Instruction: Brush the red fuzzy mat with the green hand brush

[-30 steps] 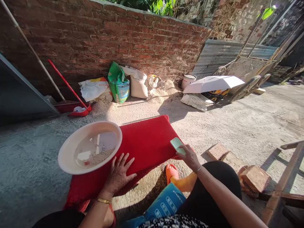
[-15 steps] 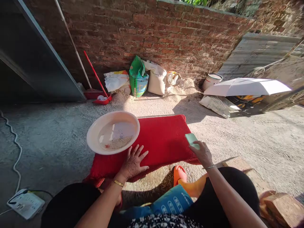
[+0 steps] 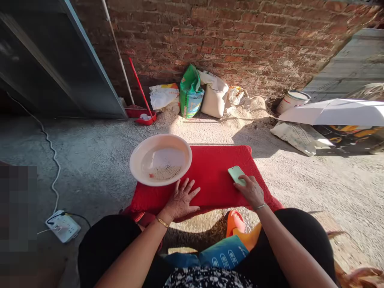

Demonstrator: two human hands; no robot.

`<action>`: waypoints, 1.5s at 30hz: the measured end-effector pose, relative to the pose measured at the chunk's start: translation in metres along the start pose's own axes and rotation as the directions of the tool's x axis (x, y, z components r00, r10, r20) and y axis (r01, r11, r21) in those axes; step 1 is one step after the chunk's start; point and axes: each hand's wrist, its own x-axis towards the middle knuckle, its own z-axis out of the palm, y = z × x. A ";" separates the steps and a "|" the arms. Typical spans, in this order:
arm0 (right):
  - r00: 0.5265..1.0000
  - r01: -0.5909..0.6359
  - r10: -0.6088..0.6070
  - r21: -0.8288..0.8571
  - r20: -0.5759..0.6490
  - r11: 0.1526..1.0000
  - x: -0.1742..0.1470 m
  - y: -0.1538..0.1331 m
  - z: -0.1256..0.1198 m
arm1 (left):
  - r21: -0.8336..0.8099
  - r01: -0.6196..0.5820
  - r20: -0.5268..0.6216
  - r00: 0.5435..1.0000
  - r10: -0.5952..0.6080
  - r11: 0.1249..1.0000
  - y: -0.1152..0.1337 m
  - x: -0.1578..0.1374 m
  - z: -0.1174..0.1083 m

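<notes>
My left hand [image 3: 182, 200] lies flat with fingers spread on the red cloth [image 3: 210, 168] that covers a low table, just below the basin's rim. A pale pink basin [image 3: 138, 170] sits on the table's left part, with water and small dark specks in it and a small reddish bit near its lower left. On the right, my right hand [image 3: 251, 191] grips the lower end of a mint-green phone [image 3: 235, 174] between thumb and fingers, over the cloth. Whether the phone touches the cloth is hard to tell.
Along the brick wall stand a red dustpan [image 3: 147, 119], a green sack [image 3: 191, 94] and a white sack [image 3: 214, 98]. A bucket [image 3: 292, 102] and an open umbrella [image 3: 333, 112] are at right. A power strip [image 3: 63, 227] with a cable lies at left.
My right hand has brought the phone leftward, from the table's right edge to over the cloth. My left hand stays spread on the cloth. The view has turned left.
</notes>
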 end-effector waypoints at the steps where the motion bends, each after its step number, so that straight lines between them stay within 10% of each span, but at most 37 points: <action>1: 0.995 -0.101 0.101 -0.008 -0.009 0.995 0.005 0.014 -0.005 | -0.007 0.001 0.002 1.000 -0.001 1.000 0.001 0.000 0.000; 6: 0.963 -0.265 0.270 0.141 -0.013 0.954 0.008 0.026 -0.014 | 0.010 0.016 -0.016 1.000 -0.016 1.000 0.008 -0.004 -0.002; 11: 0.999 -0.025 0.014 0.322 0.036 0.946 -0.016 -0.075 0.018 | 0.040 -0.121 -0.016 0.992 0.122 0.992 0.026 -0.006 -0.012; 17: 0.927 0.373 -0.375 0.096 0.006 0.923 -0.036 -0.153 0.043 | 0.033 0.105 0.036 0.994 -0.107 0.994 0.030 -0.009 -0.032; 26: 0.978 -0.203 0.205 -0.064 0.039 0.977 0.010 -0.047 -0.002 | -0.007 0.350 0.079 0.934 -0.348 0.937 0.007 -0.017 -0.037; 35: 0.984 0.145 -0.151 0.075 0.091 0.987 0.020 -0.183 0.040 | 0.009 0.351 0.116 0.930 -0.349 0.937 0.004 -0.012 -0.036; 39: 0.985 0.144 -0.140 -0.026 0.097 0.989 0.035 -0.138 0.033 | -0.010 0.358 0.131 0.926 -0.353 0.934 0.005 -0.012 -0.036; 45: 0.958 -0.285 0.287 -0.092 0.013 0.954 0.066 -0.008 -0.005 | -0.055 0.368 0.123 0.925 -0.360 0.928 0.006 -0.015 -0.033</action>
